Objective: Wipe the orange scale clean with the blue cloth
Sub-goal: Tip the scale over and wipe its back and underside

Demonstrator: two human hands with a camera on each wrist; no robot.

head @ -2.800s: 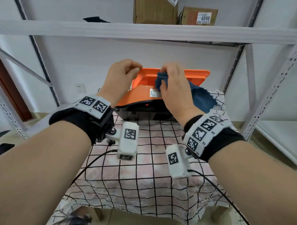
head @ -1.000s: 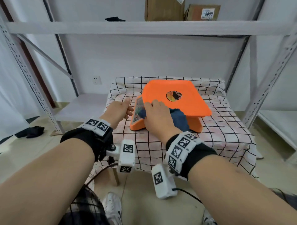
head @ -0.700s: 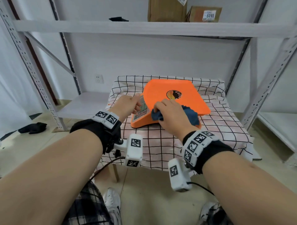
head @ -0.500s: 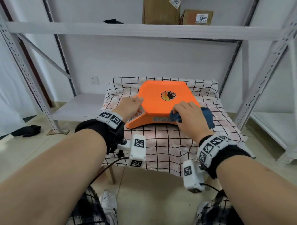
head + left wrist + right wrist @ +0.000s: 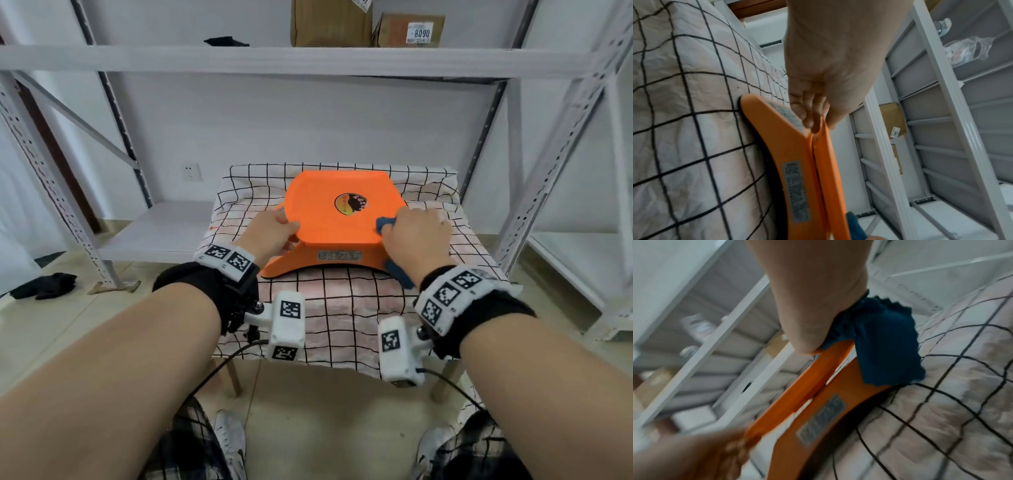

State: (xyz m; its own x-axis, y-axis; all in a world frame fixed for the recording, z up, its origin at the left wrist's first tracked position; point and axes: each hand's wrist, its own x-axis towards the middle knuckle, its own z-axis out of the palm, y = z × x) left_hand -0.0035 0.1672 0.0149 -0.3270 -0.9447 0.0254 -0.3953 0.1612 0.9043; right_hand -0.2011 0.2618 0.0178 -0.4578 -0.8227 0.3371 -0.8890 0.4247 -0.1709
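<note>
Orange plastic scale: on checked-cloth bench | left hand: pinching scale's left platform edge | right hand: clamped on crumpled blue cloth at scale's right edge | wiping seemingly underway, platform top outstanding.
</note>
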